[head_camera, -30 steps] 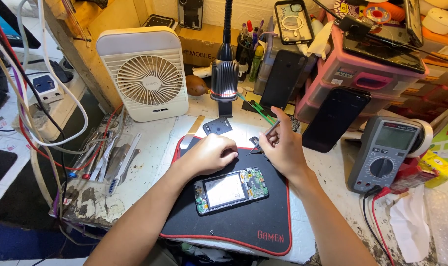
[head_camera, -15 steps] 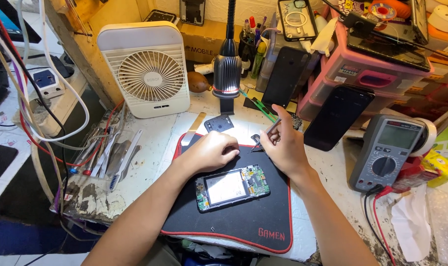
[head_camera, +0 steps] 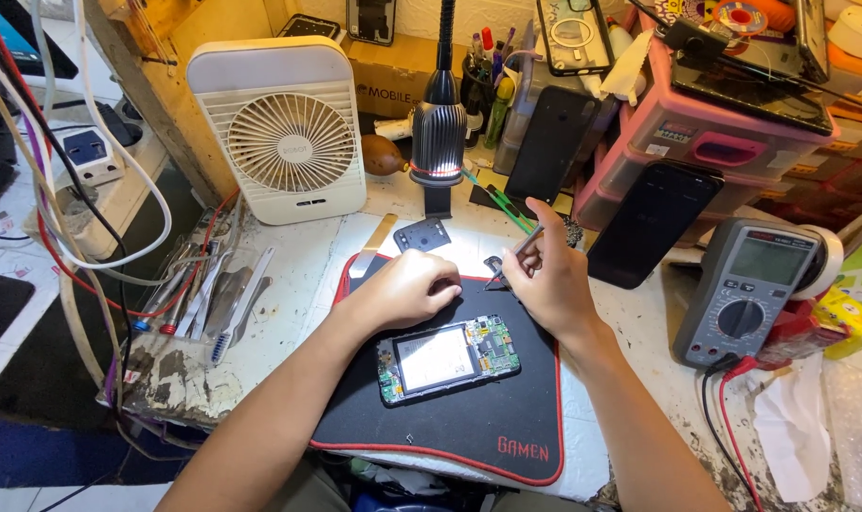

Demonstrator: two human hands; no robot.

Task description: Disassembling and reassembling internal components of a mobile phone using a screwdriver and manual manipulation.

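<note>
Tweezers (head_camera: pixel 518 252) pinched in right hand (head_camera: pixel 549 284) angle toward the mat's (head_camera: pixel 469 417) far edge (left hand (head_camera: pixel 407 289) curled, empty, beside them).

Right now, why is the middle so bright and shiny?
Head view: the lamp shines straight down, whitening the table by the hands; glare bounces off the phone panel; the left corner is dim, and the edges bend a bit.

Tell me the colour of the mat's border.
Red, around the black mat; the head view shows it best.
</note>
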